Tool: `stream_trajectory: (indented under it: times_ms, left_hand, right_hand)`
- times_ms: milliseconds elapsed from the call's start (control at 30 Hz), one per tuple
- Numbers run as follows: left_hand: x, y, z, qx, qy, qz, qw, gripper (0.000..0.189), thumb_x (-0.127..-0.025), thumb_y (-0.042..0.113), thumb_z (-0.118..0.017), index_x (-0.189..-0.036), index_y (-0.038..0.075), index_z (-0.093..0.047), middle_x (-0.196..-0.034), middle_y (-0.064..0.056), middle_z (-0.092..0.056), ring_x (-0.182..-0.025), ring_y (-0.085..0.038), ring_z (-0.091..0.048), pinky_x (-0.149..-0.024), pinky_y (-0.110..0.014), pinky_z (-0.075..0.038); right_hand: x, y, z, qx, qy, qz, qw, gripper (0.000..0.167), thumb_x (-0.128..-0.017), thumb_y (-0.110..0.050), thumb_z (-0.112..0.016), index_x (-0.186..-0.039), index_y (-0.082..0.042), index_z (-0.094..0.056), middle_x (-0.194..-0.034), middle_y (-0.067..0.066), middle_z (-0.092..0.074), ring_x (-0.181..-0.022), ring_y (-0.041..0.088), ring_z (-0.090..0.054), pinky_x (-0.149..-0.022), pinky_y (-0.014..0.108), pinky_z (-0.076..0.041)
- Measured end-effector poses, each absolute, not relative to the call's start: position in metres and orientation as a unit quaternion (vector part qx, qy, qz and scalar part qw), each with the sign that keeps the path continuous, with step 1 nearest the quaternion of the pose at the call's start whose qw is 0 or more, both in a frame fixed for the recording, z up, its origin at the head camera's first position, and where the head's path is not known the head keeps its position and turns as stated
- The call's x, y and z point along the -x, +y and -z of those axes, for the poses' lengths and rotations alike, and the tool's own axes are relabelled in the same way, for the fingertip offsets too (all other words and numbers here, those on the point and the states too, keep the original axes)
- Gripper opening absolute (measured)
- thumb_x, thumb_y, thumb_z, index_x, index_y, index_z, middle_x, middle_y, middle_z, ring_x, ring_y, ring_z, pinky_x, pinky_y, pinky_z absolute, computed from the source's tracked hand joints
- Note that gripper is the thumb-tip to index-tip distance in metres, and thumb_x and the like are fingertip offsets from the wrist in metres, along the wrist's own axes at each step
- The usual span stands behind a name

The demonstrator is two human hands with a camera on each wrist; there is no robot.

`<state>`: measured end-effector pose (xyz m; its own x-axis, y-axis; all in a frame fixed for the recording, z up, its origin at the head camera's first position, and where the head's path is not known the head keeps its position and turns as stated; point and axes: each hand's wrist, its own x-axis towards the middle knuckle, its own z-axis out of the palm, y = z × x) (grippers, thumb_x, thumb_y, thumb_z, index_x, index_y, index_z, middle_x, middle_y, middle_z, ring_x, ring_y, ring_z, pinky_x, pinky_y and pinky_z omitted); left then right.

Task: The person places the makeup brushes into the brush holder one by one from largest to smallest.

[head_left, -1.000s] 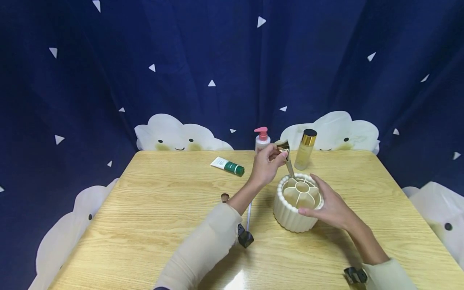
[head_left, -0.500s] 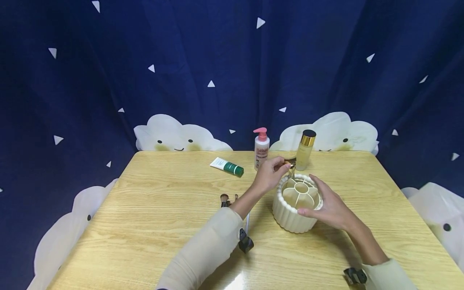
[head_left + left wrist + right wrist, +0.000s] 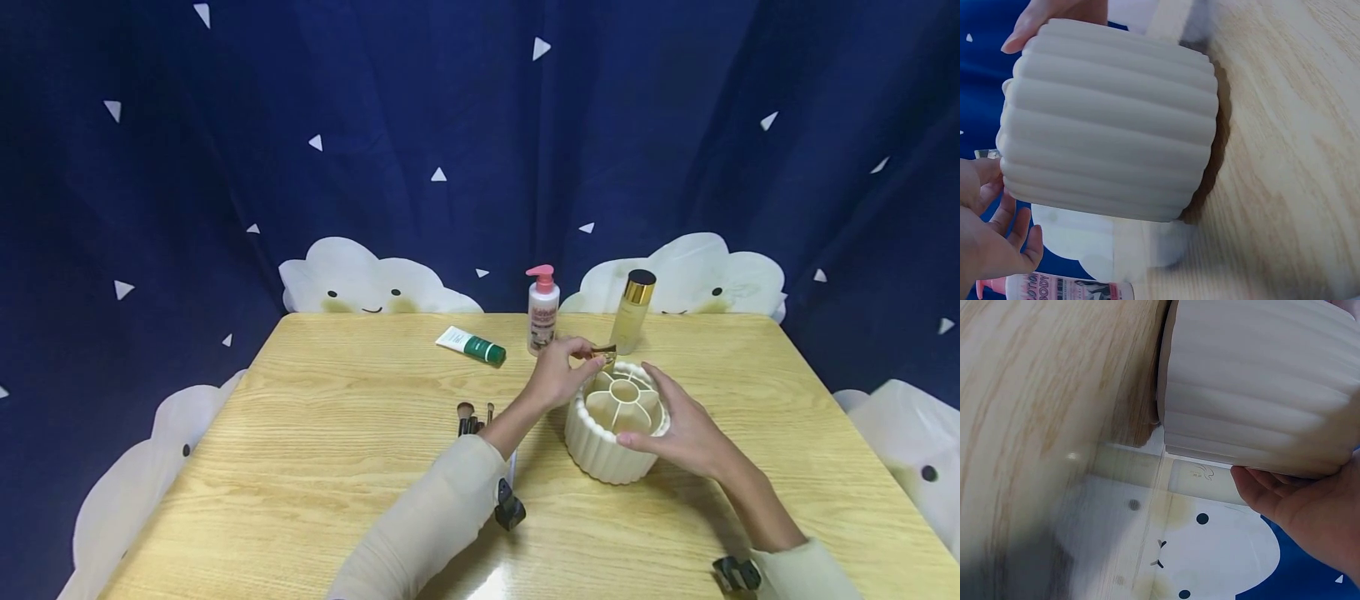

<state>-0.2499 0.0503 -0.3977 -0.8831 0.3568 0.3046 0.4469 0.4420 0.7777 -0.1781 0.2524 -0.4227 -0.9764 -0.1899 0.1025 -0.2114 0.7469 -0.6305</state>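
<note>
A cream, ribbed round organizer (image 3: 609,454) with petal-shaped compartments stands upright on the table. My right hand (image 3: 684,429) grips its right side, thumb at the near rim and fingers round the far side; in the right wrist view the fingers lie along the ribbed wall. At the far rim, my left hand (image 3: 558,375) pinches the top of what looks like a gold eyelash curler (image 3: 604,357). Its lower part is hidden inside a far compartment. Only a sliver of the curler (image 3: 986,154) shows past the fingers in the left wrist view.
Behind the organizer stand a pink-topped pump bottle (image 3: 542,317) and a gold-capped bottle (image 3: 632,315). A green and white tube (image 3: 472,345) lies farther left. Several makeup brushes (image 3: 467,417) lie partly under the left forearm. A dark blue curtain (image 3: 420,125) hangs behind the table.
My left hand has moved down and slightly right, lowering the eyelash curler into the organizer's far compartment. The right hand keeps its hold on the organizer. More of the brushes and pump bottle shows.
</note>
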Motion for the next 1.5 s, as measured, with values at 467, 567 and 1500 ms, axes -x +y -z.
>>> stream_trajectory:
  times_ms: [467,567,1500]
  left_hand:
    - [0.251,0.045,0.397,0.208,-0.842,0.497,-0.016,0.021,-0.086,0.019,-0.068,-0.103,0.006,-0.067,-0.097,-0.006,-0.069,-0.099,-0.024,-0.062,-0.082,-0.021,-0.047]
    - [0.251,0.039,0.396,0.208,-0.835,0.509,-0.027,0.023,-0.086,0.020,-0.068,-0.105,0.006,-0.067,-0.099,-0.006,-0.069,-0.097,-0.022,-0.061,-0.083,-0.024,-0.048]
    - [0.248,-0.089,0.406,0.196,-0.875,0.442,0.022,0.015,-0.086,0.012,-0.065,-0.098,0.003,-0.065,-0.088,-0.007,-0.069,-0.082,-0.018,-0.064,-0.070,-0.025,-0.052]
  right_hand:
    - [0.178,0.252,0.423,-0.106,-0.937,-0.333,0.021,0.109,-0.071,-0.047,-0.077,-0.151,-0.008,-0.014,-0.147,0.029,-0.031,-0.127,0.051,-0.038,-0.094,0.072,-0.034]
    - [0.177,0.252,0.423,-0.103,-0.937,-0.335,0.020,0.110,-0.071,-0.047,-0.077,-0.151,-0.008,-0.014,-0.147,0.029,-0.031,-0.127,0.052,-0.038,-0.094,0.072,-0.034]
    - [0.175,0.251,0.424,-0.084,-0.938,-0.334,0.025,0.110,-0.070,-0.049,-0.078,-0.152,-0.011,-0.014,-0.148,0.027,-0.033,-0.128,0.051,-0.038,-0.094,0.072,-0.034]
